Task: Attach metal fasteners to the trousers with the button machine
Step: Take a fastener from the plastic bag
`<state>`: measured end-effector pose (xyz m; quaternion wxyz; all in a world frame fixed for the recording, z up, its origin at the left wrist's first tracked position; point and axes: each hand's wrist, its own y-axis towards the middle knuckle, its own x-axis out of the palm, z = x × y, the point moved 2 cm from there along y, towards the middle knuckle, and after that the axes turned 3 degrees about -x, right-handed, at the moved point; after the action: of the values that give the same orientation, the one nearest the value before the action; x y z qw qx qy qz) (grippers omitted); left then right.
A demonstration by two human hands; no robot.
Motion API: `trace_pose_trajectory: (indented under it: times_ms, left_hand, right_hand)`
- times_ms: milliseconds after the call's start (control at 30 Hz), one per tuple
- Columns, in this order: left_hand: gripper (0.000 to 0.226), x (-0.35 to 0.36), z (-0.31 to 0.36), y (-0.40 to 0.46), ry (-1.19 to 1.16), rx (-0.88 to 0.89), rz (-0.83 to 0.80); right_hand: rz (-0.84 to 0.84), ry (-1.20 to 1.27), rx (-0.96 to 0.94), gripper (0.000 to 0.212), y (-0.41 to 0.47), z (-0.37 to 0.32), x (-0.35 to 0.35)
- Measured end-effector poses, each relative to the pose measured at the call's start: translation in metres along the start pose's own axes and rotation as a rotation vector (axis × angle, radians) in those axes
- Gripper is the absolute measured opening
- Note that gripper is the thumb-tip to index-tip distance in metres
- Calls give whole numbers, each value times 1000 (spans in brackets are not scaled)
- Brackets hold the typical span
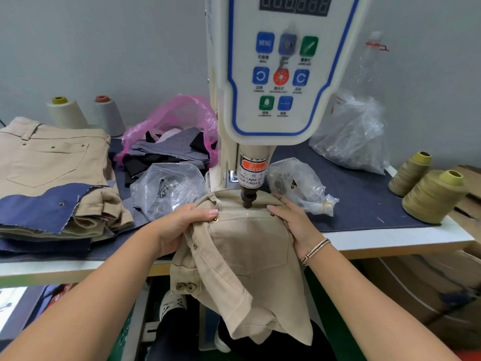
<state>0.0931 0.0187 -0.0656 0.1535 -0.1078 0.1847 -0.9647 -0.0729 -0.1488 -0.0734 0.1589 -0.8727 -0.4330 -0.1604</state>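
Observation:
Beige trousers [250,246] are draped over the button machine's base, under its punch head [248,198]. A red laser dot lies on the cloth just below the punch. My left hand [182,225] grips the trousers on the left, thumb on top next to a brass rivet [215,219]. My right hand [294,220] holds the cloth on the right, fingers lying over the pocket corner beside another rivet [272,215]. The button machine [283,74] rises above with its control panel. Two metal buttons [185,287] show on the hanging waistband.
A stack of beige trousers [52,162] with a blue denim scrap [44,207] lies at left. Clear bags of fasteners [169,188] [299,186] flank the punch. A pink bag of scraps [177,131], thread cones [432,196] and a big plastic bag [351,136] stand around.

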Motion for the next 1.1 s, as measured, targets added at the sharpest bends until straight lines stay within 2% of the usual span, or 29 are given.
trace_pose_trajectory:
  times_ms: [133,400,600,867,1100]
  left_hand:
    - [44,0,-1,-1,-18,10,-25]
    - [49,2,0,-3,-29,21,-23]
    - [44,2,1,-3,-37,24,-22]
    - [35,1,0,-2,-31,37,-36]
    - [48,5,4,-6,55,-23,-77]
  right_hand:
    - [-16,-8,-9,19,-2,1,1]
    - [-26,8,-13,21,-4,2,-1]
    - [-13,24,5,34,-2,1,-1]
    - [1,-2,19,23,-2,1,-1]
    - [-16,-43,78,28,-15,-7,6]
